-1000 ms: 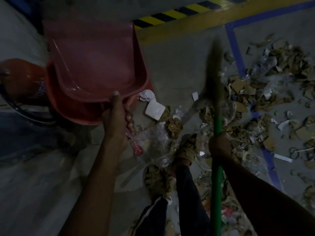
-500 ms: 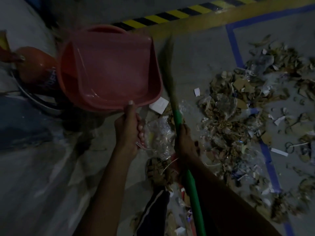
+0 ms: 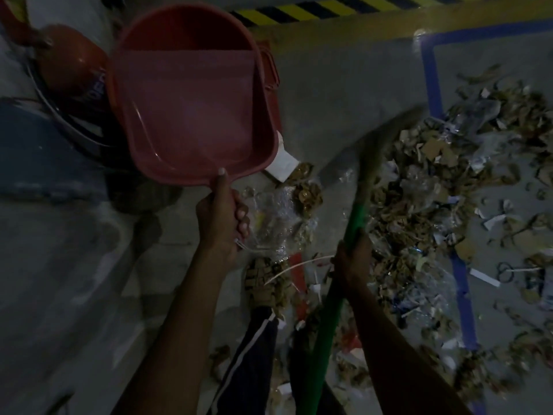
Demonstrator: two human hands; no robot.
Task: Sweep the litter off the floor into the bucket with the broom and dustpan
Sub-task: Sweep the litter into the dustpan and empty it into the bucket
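the left hand (image 3: 223, 223) is gripping the handle of the pink dustpan (image 3: 191, 115), which is hanging empty over the red bucket (image 3: 270, 73) up and to the left. the right hand (image 3: 351, 259) is clasping the green broom (image 3: 353, 229), whose shaft is slanting up and right to blurred bristles at the near edge of the litter (image 3: 434, 205). that litter is lying to the right, nearer the broom hand, so the pan probably needs lowering to the floor beside it.

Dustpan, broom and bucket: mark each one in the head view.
dustpan (image 3: 191, 115): head view, on the flat inner floor of the pan.
broom (image 3: 354, 223): head view, on the green handle above the gripping hand.
bucket (image 3: 270, 73): head view, on the red rim showing right of the pan.
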